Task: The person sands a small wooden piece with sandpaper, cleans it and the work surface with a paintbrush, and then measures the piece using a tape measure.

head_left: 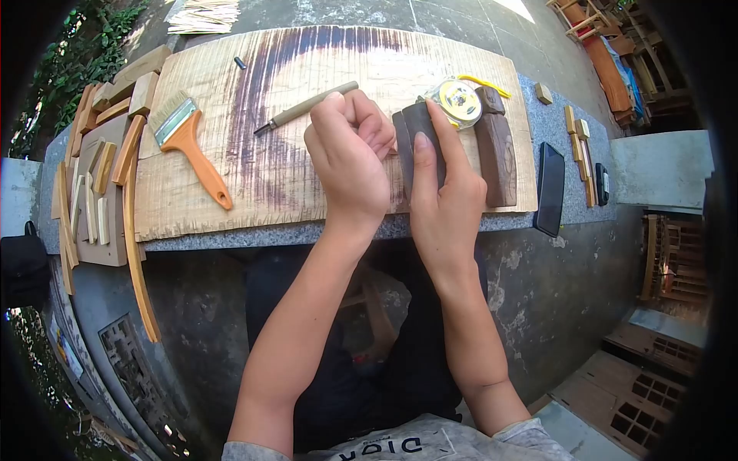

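My left hand (pixel 350 154) is closed around a slim grey-brown pen-like tool (pixel 304 110), whose dark tip points down to the left over the wooden board (pixel 223 207). Beside it, my right hand (pixel 450 177) lies with thumb and forefinger along a dark grey block (pixel 424 129), gripping it. The block is near the middle of the board. A yellow and clear tape measure (pixel 459 102) touches the area just right of that block. Farther right stands a dark brown wood block (pixel 496 157).
An orange-handled brush (pixel 194 150) and a small black cap (pixel 240 63) lie on the board. Wooden strips (pixel 132 230) are piled at the left. A black phone (pixel 550 190) and small wood pieces (pixel 580 154) are on the right of the stone tabletop (pixel 600 115).
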The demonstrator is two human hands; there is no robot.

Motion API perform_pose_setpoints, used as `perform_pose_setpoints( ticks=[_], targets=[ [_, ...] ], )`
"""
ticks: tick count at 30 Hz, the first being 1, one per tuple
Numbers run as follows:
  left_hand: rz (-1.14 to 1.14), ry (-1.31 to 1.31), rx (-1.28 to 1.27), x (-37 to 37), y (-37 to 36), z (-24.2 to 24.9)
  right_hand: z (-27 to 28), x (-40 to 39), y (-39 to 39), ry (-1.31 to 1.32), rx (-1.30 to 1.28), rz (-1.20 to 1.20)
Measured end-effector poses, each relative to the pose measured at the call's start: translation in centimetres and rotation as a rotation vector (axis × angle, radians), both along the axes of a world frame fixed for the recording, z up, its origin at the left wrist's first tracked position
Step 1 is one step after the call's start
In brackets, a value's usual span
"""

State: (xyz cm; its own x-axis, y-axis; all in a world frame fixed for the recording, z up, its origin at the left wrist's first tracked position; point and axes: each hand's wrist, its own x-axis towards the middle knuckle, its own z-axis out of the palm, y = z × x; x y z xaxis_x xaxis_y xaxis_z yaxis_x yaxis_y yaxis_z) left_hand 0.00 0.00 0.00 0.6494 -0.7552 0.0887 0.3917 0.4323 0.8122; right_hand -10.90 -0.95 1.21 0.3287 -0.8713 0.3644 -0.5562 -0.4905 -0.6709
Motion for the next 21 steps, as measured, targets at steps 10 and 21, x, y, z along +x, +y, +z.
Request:
perform_pose_setpoints(
  ticks=[10,21],
  targets=[
    [-0.001,0.095,0.022,-0.2,0.3,0.0,-0.7,0.1,0.2,0.024,-0.085,-0.014],
    [0.001,0.099,-0.011,0.3,0.1,-0.2,-1.0,0.7,0.2,-0.059,-0.119,-0.029]
  ],
)
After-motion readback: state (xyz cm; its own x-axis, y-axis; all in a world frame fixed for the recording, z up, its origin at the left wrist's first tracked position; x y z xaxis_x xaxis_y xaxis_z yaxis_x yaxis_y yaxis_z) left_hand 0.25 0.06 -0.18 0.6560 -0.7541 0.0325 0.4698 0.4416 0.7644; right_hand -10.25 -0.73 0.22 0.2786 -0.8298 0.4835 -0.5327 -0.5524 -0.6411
